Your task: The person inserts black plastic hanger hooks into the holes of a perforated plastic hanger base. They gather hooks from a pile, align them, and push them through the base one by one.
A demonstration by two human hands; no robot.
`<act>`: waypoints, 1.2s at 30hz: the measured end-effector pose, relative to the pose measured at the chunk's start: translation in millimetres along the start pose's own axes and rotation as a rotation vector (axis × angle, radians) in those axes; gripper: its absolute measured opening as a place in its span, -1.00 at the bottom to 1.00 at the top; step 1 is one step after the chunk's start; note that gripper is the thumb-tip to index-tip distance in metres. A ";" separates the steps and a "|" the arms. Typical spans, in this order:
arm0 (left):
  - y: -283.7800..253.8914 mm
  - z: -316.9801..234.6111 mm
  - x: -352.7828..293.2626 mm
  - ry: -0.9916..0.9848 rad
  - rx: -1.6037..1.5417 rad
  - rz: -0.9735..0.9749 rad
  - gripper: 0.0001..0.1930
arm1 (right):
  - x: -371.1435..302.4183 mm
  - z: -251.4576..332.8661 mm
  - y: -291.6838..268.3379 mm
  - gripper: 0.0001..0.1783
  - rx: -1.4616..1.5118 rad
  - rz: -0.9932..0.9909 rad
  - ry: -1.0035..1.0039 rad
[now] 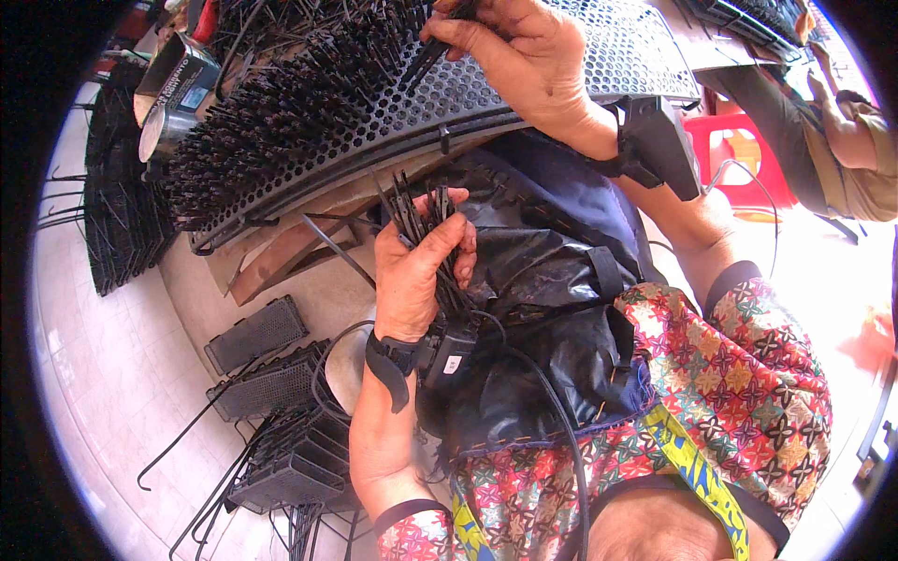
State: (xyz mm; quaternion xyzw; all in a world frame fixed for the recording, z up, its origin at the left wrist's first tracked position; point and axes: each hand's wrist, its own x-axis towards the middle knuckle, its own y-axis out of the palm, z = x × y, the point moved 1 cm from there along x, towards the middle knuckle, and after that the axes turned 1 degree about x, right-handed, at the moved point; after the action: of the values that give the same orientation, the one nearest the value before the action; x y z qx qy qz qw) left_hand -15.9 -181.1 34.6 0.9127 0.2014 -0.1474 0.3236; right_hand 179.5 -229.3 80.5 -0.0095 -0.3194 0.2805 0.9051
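Note:
My left hand (416, 266) is closed around a bundle of thin black rods (404, 208), held upright over my black apron (524, 271). Higher up, my right hand (543, 79) pinches a few similar black rods (427, 62), which point down toward a black perforated tray (617, 61). Its fingertips are partly cut off by the top edge. Many thin black pieces (290, 103) stand densely in the holes on the tray's left and middle. The tray's right part shows bare round holes. Each wrist wears a strapped black device.
A small carton (178, 79) and a metal can (166, 131) stand by the tray's left end. Black mesh racks with long hooks (257, 337) sit on the tiled floor. A red stool (697, 140) and another person's arm (847, 131) are at right. A cable (566, 411) crosses my front.

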 end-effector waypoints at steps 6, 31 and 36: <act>0.5 -0.1 -1.1 -0.007 -0.006 0.003 -0.65 | 0.4 2.6 2.6 -0.82 -0.196 0.041 -0.242; -0.9 2.7 -1.5 -0.004 -0.004 -0.010 -0.67 | -5.1 -20.6 9.7 -0.92 0.343 0.026 0.202; -1.0 4.0 -0.9 -0.009 -0.016 -0.007 -0.67 | -3.2 -21.5 4.4 -0.94 0.260 0.123 0.193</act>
State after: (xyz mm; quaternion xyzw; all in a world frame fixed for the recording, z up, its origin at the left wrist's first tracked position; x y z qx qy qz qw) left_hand -17.6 -183.2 31.5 0.9087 0.2042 -0.1509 0.3314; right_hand 187.8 -223.7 60.7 0.0611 -0.1908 0.3722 0.9063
